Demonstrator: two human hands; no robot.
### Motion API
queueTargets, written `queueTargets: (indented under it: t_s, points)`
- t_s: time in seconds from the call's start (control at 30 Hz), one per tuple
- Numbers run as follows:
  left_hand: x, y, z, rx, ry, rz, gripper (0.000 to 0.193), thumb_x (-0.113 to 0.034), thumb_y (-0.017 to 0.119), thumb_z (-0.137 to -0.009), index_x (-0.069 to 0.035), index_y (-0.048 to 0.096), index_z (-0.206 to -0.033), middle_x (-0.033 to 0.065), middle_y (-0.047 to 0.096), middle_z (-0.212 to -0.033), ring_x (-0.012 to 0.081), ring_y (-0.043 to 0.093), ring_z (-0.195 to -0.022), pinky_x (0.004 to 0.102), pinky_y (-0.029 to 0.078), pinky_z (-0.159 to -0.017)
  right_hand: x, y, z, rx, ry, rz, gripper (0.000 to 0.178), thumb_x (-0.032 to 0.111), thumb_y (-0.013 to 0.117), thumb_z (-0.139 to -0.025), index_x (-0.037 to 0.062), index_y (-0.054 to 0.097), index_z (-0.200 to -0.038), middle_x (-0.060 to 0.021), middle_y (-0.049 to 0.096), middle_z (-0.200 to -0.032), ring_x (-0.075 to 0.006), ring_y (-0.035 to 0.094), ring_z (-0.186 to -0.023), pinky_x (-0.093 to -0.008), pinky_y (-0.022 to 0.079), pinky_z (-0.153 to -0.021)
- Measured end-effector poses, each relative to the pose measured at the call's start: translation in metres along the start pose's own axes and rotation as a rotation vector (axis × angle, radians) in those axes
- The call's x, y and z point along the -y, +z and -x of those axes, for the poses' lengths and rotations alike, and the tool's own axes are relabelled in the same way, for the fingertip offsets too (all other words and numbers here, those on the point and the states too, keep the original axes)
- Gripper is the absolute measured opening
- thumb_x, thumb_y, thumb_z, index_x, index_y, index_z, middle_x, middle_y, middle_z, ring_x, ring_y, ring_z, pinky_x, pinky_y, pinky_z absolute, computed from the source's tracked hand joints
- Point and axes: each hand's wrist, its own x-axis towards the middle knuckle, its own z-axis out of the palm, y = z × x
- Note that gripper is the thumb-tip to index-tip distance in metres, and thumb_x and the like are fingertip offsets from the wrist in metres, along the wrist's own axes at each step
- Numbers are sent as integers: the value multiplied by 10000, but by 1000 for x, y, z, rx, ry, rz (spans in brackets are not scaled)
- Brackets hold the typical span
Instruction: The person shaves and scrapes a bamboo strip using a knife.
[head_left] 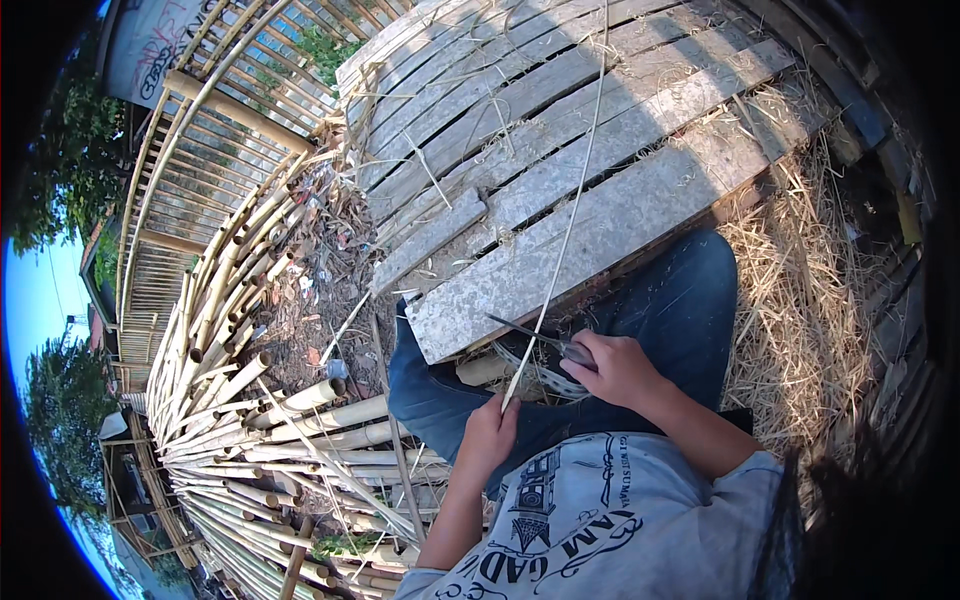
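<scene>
A long, thin bamboo strip (pixel 571 220) runs from my lap away across the wooden slats. My left hand (pixel 488 432) pinches its near end close to my body. In my right hand (pixel 612 367) is a knife (pixel 535 333), gripped by its dark handle. The blade points left and crosses the strip near the edge of the slatted platform (pixel 470 310). Whether the edge touches the strip or only passes over it, I cannot tell. My legs in blue jeans are bent under the near edge of the platform.
Pale shavings (pixel 790 300) are heaped right of my leg, and thin curls lie on the slats. A short loose board (pixel 432 240) rests at the platform's left. Many cut bamboo poles (pixel 260 470) are piled on the left, below a bamboo fence (pixel 190 180). Litter covers the ground between.
</scene>
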Motion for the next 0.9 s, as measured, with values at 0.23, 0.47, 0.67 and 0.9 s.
queueTargets:
  t_s: [0.23, 0.47, 0.67, 0.9]
  points:
    - [1, -8, 21, -31, -121, -79, 282, -213, 524, -992, 29, 527, -850, 234, 544, -646, 408, 524, -624, 443, 417, -569, 2, 4, -2, 157, -169, 333, 342, 381, 658, -884, 58, 555, -842, -139, 650, -668, -327, 666, -590, -438, 525, -508]
    - [-5, -7, 25, 70, -166, 120, 292, -225, 515, -1000, 36, 531, -870, 227, 549, -648, 391, 535, -585, 437, 428, -582, -4, -13, -24, -6, -77, 525, 312, 293, 695, -845, 42, 555, -967, -119, 630, -734, -309, 671, -641, -414, 534, -534]
    - [-11, -4, 12, 93, -169, 131, 287, -217, 508, -1002, 44, 526, -885, 227, 549, -660, 364, 541, -608, 421, 431, -604, 27, 2, 7, 307, -182, 377, 400, 151, 728, -747, 39, 530, -1076, -153, 639, -831, -326, 676, -790, -435, 550, -654]
    - [2, 5, 17, 80, -112, 132, 311, -243, 485, -1023, 19, 497, -855, 84, 454, -587, 151, 413, -573, 358, 372, -541, 6, -3, 0, 251, 146, 536, 252, 118, 689, -758, 49, 536, -945, -182, 668, -717, -368, 691, -699, -473, 559, -628]
